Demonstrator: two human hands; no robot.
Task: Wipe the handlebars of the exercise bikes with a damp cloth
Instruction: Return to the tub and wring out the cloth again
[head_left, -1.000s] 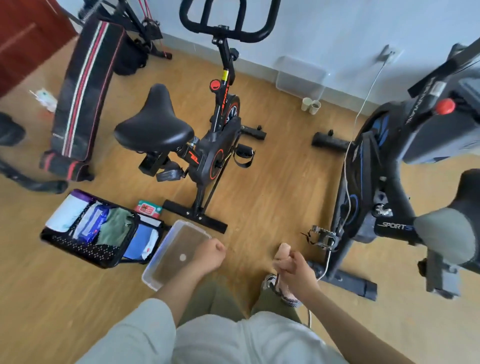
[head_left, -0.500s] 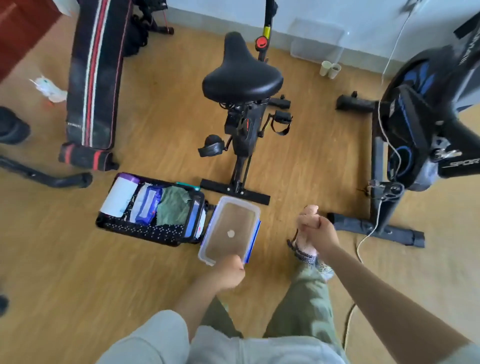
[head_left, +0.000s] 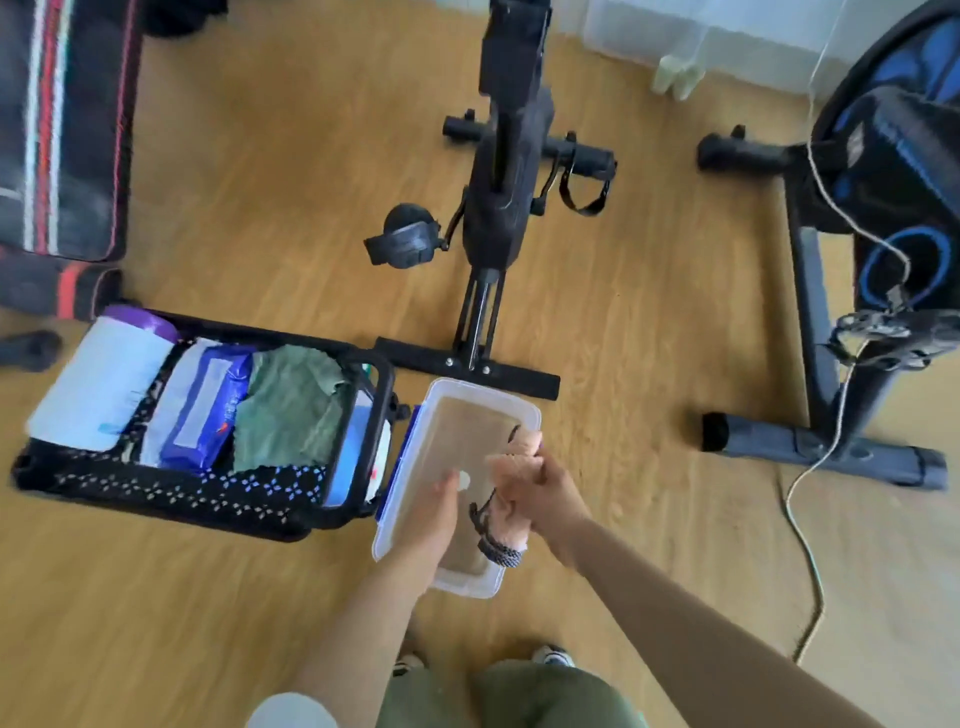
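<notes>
Black mesh basket (head_left: 171, 493): sat on the wooden floor (head_left: 270, 218) at the left, holding a white roll with a purple end (head_left: 101, 384), a blue wipes packet (head_left: 205, 410) and a crumpled green cloth (head_left: 291, 410).
Clear plastic tub (head_left: 511, 410): rested just right of the basket, touching it or nearly so, beneath both hands.
Left hand (head_left: 436, 514): hung over the tub, fingers curled loosely downward; its grip appeared empty, though blur made this hard to confirm.
Pink damp cloth (head_left: 506, 473): was bunched in a twisted roll above the tub, with a dark cord loop (head_left: 493, 545) dangling from its lower end.
Right hand (head_left: 545, 491): had its grip wrapped tightly around the pink cloth.
Black exercise bike (head_left: 498, 171): stood beyond the tub, its rear foot bar just behind the tub's far rim; handlebars were out of view.
Blue-and-black exercise bike (head_left: 893, 171): stood at the right, well apart from the hands, with a pale cable (head_left: 802, 545) trailing across the floor.
</notes>
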